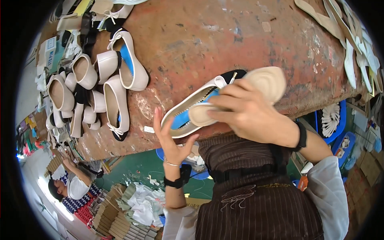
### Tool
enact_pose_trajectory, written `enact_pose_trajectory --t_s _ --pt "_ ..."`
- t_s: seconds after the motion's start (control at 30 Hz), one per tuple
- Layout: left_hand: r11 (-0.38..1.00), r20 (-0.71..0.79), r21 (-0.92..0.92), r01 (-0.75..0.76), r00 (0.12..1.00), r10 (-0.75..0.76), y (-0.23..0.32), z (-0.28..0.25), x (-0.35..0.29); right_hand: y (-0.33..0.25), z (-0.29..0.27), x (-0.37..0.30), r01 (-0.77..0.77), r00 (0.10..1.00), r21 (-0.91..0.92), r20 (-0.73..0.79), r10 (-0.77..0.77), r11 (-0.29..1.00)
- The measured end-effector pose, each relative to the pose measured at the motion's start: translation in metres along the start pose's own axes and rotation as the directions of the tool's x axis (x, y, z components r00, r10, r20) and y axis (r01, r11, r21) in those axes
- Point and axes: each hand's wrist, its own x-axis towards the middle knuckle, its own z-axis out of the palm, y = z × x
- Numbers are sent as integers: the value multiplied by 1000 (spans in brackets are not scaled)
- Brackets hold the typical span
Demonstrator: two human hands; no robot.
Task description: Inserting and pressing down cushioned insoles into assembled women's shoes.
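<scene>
A cream flat shoe with a black toe and a small bow (221, 82) lies near the table's front edge, its opening facing up and bright blue showing inside. My right hand (244, 110) is closed on a beige insole (268, 82), holding it by the middle above the shoe. The insole's broad end is blurred by motion, and its narrow heel end hangs over the shoe's opening. Beside the shoe's heel is my left hand (173, 146), its fingers stretched and thumb apart. I cannot tell whether it touches the heel.
Several cream and black flats (117, 100) crowd the left of the worn reddish table (192, 44). Insoles (350, 60) are piled at the far right. Blue bins (338, 124) stand below the right edge. At lower left are boxes, scrap (144, 204) and another person (74, 184).
</scene>
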Motion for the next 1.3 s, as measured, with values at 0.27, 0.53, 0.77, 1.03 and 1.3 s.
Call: enact_pose_trajectory --t_s 0.27,0.53,0.77,1.03,1.3 --pt "954 -232 -283 94 959 -163 -5 29 -12 -16 58 35 25 996 52 87 -30 998" --pt "950 -221 -308 42 968 -115 -10 27 -14 -16 72 38 -23 994 80 106 14 997" --pt "864 -146 -502 39 981 -129 -16 24 -13 -16 82 40 34 982 24 185 -38 999" --pt "902 -90 -398 167 971 -220 -17 14 -7 -20 90 38 147 954 120 243 -173 982" --pt "908 -155 -361 214 946 -285 1 17 -1 -28 68 4 76 991 -411 135 -22 909"
